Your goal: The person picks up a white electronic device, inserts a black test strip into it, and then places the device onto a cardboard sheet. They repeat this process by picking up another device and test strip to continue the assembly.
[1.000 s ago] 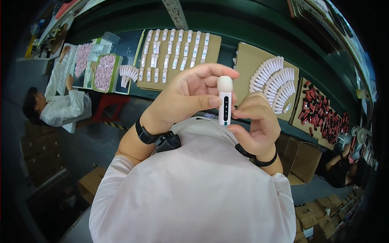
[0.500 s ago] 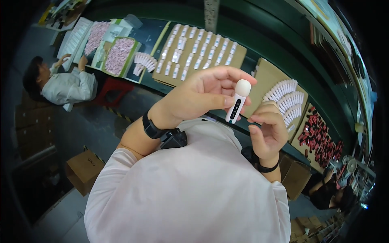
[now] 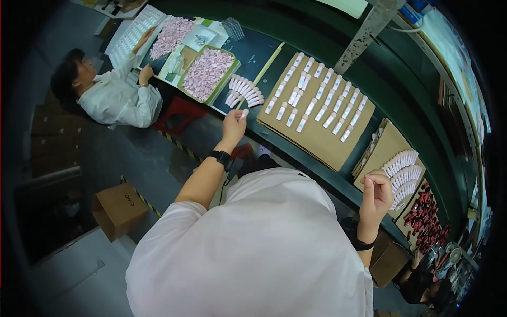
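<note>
Nearest, the right hand (image 3: 376, 193) hangs loosely curled, fingers half-closed on nothing I can make out, beside a fan of white pieces (image 3: 404, 170). Farther out, the left hand (image 3: 233, 122) pinches a small white device (image 3: 243, 113) over the green bench (image 3: 264, 47), by another fanned row (image 3: 244, 91), seemingly placing it alongside.

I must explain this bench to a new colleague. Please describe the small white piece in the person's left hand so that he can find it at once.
Start at the long dark green workbench and find the big brown cardboard sheet with rows of white pieces. Left of it lies a fan of white pieces. Just below that fan, the left hand holds the small white piece: unlike the others, it is pinched in fingers, not lying down.
</note>
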`<state>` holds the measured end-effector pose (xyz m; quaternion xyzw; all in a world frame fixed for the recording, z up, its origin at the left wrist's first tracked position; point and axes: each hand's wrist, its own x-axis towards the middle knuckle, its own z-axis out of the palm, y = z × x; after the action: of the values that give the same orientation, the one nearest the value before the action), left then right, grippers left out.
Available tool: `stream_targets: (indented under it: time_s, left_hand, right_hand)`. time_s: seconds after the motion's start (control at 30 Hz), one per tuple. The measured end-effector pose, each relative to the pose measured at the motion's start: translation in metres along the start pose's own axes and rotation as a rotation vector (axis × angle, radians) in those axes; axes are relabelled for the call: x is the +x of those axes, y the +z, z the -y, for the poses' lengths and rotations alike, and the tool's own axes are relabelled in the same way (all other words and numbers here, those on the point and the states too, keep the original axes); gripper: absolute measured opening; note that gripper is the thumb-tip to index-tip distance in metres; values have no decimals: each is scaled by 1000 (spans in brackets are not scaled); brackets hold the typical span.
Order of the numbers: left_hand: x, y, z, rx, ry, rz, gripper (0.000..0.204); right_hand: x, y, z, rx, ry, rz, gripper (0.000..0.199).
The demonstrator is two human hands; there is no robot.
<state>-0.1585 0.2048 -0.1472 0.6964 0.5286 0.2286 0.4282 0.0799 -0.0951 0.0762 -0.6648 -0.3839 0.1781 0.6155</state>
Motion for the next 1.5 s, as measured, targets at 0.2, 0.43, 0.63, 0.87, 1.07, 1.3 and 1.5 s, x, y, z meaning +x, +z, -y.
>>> stream_targets:
  time_s: [0.2, 0.43, 0.63, 0.87, 1.07, 1.3, 1.5]
  left_hand:
    - [29, 3, 42, 464, 334, -204, 19]
    - [62, 6, 41, 653, 355, -156, 21]
    - [77, -1, 58, 651, 422, -102, 43]
    - [69, 7, 51, 653, 470, -164, 49]
    - [56, 10, 32, 560, 471, -220, 51]
    - [21, 35, -58, 374, 637, -158, 44]
    - [-32, 68, -158, 277, 729, -90, 37]
  right_hand:
    - [5, 32, 5, -124, 44, -12, 4]
    - [0, 49, 4, -290, 75, 13, 2]
    - [0, 46, -12, -356, 178, -30, 4]
    - [-40, 2, -98, -342, 475, -183, 10]
    - [-94, -75, -163, -569, 536, -349, 13]
    - [-145, -221, -230, -729, 536, -727, 15]
    - [-139, -306, -266, -883, 769, -814, 25]
